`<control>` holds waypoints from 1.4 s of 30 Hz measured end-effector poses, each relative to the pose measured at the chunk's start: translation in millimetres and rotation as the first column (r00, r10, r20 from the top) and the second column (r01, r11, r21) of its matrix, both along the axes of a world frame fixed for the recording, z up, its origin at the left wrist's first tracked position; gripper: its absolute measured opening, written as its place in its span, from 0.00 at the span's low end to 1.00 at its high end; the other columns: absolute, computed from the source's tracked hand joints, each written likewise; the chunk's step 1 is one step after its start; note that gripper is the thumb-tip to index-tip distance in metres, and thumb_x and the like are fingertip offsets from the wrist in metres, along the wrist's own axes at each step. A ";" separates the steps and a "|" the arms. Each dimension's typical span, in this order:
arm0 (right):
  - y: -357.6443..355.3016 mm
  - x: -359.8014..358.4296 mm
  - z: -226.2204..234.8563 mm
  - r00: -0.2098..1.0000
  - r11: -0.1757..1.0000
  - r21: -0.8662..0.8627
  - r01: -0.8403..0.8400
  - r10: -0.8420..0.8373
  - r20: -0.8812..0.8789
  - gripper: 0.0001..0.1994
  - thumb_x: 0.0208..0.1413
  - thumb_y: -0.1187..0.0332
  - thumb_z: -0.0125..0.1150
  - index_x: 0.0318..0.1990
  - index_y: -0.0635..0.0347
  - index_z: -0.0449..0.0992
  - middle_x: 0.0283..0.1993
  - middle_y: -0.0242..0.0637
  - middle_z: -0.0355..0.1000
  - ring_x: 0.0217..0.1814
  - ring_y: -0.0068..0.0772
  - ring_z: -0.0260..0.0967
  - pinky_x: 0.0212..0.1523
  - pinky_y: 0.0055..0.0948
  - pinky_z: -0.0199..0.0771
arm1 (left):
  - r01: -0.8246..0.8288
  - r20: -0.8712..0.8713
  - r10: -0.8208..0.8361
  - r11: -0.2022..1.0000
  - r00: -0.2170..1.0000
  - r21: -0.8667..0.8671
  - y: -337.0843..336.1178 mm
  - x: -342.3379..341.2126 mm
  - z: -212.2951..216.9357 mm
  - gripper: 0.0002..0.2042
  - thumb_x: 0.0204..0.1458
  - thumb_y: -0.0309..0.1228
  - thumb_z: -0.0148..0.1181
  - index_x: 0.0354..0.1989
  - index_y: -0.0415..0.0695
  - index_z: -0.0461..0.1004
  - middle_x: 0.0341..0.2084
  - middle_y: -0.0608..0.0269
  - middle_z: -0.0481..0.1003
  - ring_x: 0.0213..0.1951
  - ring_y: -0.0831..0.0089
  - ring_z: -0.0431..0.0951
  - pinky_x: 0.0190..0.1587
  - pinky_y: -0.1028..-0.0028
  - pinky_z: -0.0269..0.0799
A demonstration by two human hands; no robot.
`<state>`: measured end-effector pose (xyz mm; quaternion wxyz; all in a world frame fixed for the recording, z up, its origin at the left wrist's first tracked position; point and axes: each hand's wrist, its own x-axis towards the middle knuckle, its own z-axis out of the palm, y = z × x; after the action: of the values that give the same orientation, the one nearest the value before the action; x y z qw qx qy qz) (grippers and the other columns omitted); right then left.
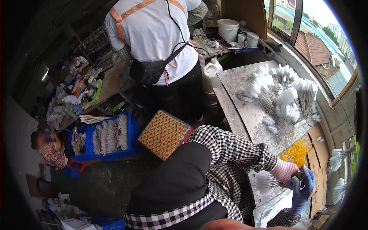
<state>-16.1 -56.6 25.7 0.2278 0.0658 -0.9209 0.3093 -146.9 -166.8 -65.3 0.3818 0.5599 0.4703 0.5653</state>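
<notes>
Both hands are together at the right, over the near end of the metal-topped table [247, 96]. My left hand [288, 173], with a pink-striped cuff, is closed around a bundle of thin white-tipped wires [265, 181] that fan out to the left. My right hand [304, 187], in a blue-grey glove, presses against it with bent fingers; what they grip is hidden. Beside the hands lies a heap of yellow rubber bands [297, 151]. Farther up the table are several loose bunches of white-tipped wires [286, 96].
A person in a white shirt [161, 30] stands at the far bench, near a white bucket [228, 30]. A stool with a woven top [165, 134] stands behind the table. Blue crates [132, 134] hold packed bundles. Another person [51, 149] sits far left. A window lines the right.
</notes>
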 end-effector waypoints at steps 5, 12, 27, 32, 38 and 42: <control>-12.0 2.3 -5.3 0.964 0.970 0.242 0.021 0.044 -0.261 0.13 0.53 0.74 0.66 0.46 0.61 0.76 0.38 0.40 0.72 0.34 0.40 0.71 0.34 0.38 0.71 | -0.246 -0.392 0.352 0.923 0.850 0.295 -35.1 18.9 33.8 0.12 0.47 0.33 0.63 0.38 0.43 0.72 0.32 0.54 0.76 0.34 0.62 0.78 0.34 0.65 0.74; -43.5 15.1 -2.4 0.919 0.906 0.308 0.289 -0.172 -0.355 0.28 0.53 0.61 0.73 0.59 0.59 0.69 0.50 0.43 0.71 0.42 0.38 0.70 0.39 0.35 0.70 | -0.425 -0.732 0.436 0.878 0.523 0.219 -37.7 31.0 8.8 0.22 0.40 0.39 0.68 0.41 0.41 0.70 0.38 0.49 0.71 0.40 0.50 0.76 0.40 0.57 0.75; -74.3 146.2 -30.2 0.801 0.532 -0.710 0.461 -0.594 0.075 0.07 0.64 0.70 0.60 0.42 0.65 0.80 0.31 0.31 0.77 0.31 0.19 0.71 0.34 0.21 0.70 | 0.114 0.890 -0.199 0.957 -0.410 0.266 -74.2 93.2 -121.8 0.20 0.65 0.36 0.42 0.61 0.41 0.69 0.57 0.56 0.74 0.60 0.61 0.73 0.65 0.59 0.67; -82.8 153.1 -46.7 0.797 0.418 -0.754 0.506 -0.561 0.224 0.09 0.64 0.69 0.62 0.43 0.65 0.81 0.33 0.31 0.77 0.34 0.17 0.72 0.35 0.20 0.71 | 0.106 0.845 0.226 0.974 -0.484 -0.200 -86.1 103.2 -139.8 0.22 0.64 0.44 0.50 0.61 0.44 0.69 0.58 0.59 0.74 0.59 0.62 0.73 0.59 0.60 0.71; -83.4 148.0 -54.1 0.830 0.414 -0.783 0.464 -0.513 0.221 0.08 0.64 0.69 0.62 0.43 0.65 0.81 0.31 0.31 0.78 0.33 0.17 0.72 0.36 0.21 0.72 | 0.057 0.420 -0.042 0.974 -0.907 0.220 -92.6 98.5 -82.1 0.17 0.65 0.37 0.47 0.55 0.40 0.72 0.54 0.60 0.77 0.55 0.66 0.77 0.57 0.63 0.74; -83.4 147.6 -54.4 0.832 0.425 -0.762 0.488 -0.491 0.258 0.09 0.64 0.68 0.62 0.43 0.65 0.81 0.30 0.32 0.78 0.33 0.17 0.72 0.36 0.21 0.72 | 0.087 0.882 -0.026 0.993 -0.470 0.076 -92.2 97.4 -84.5 0.16 0.65 0.36 0.48 0.54 0.40 0.73 0.51 0.61 0.78 0.50 0.68 0.79 0.52 0.64 0.76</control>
<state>131.5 -140.0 -28.7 0.3136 -0.3136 -0.6566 0.6101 -49.4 -259.0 -149.8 0.6397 -0.1764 -0.1054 0.7407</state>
